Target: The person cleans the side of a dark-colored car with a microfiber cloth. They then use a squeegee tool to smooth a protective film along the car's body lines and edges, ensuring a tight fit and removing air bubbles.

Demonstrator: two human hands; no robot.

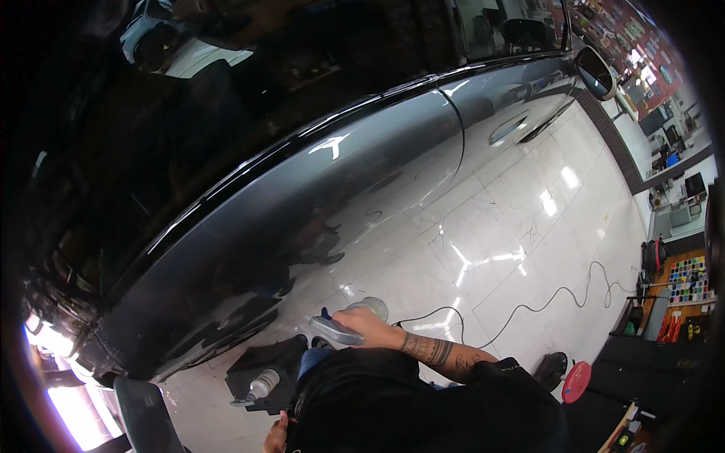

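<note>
Polisher, a grey hand-held machine with a blue end and a round pale pad at its far end, is seen in the head view low in the middle of the picture, just beside the lower edge of the dark car door panel. It is gripped by the right hand, whose fingers are closed around its body; the tattooed forearm runs back to the right and down. The machine's long axis lies roughly left to right, with the pad toward the car's side. A black power cord trails from it across the glossy white tiled floor to the right.

The left hand is seen only in part at the lower edge, well apart from the right one; whether it is open or closed cannot be told. Just above it a white squeeze bottle lies on a dark mat.

A red round disc lies on the floor at lower right. Further right, a board of small many-coloured squares stands by the wall, and a wall of coloured packages is seen at top right, too small to be read.
</note>
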